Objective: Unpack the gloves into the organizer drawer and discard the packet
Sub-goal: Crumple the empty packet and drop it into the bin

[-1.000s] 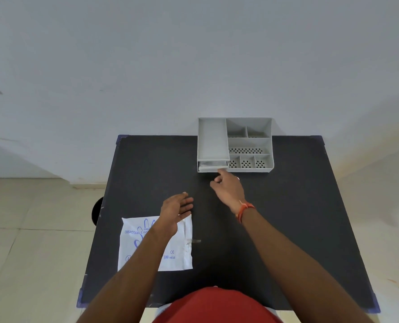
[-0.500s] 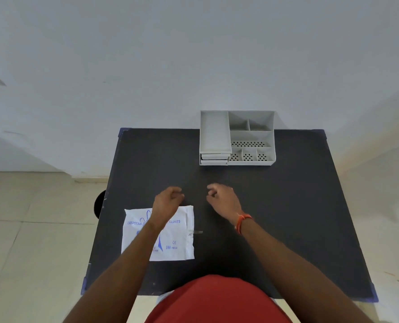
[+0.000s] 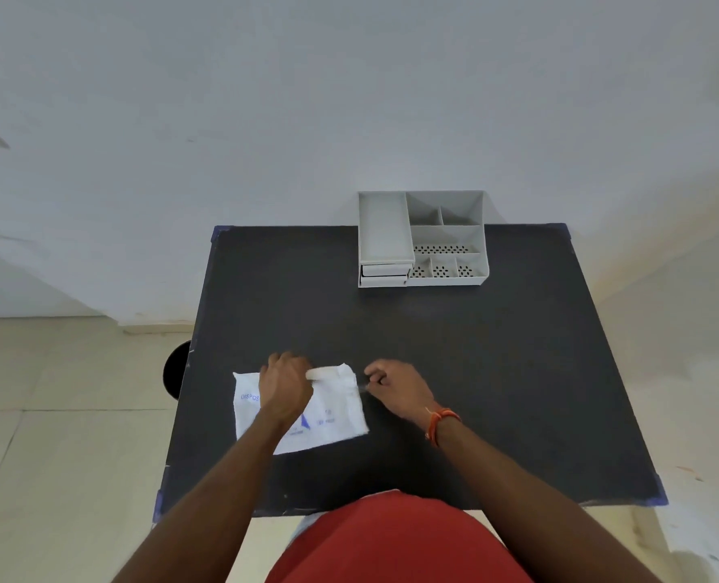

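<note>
One glove packet, one grey organizer, one black table, two hands.

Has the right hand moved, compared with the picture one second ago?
Yes. The right hand was at the organizer drawers; now it is back near the person, beside the right edge of the glove packet.

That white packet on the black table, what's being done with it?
A person is starting to open it. Their left hand grips the top edge of the white glove packet, lifting it a little off the black table, while the right hand pinches something small at the packet's right corner. No gloves are out yet. The grey organizer sits untouched at the far edge of the table, its small drawers looking closed or nearly so.
</note>
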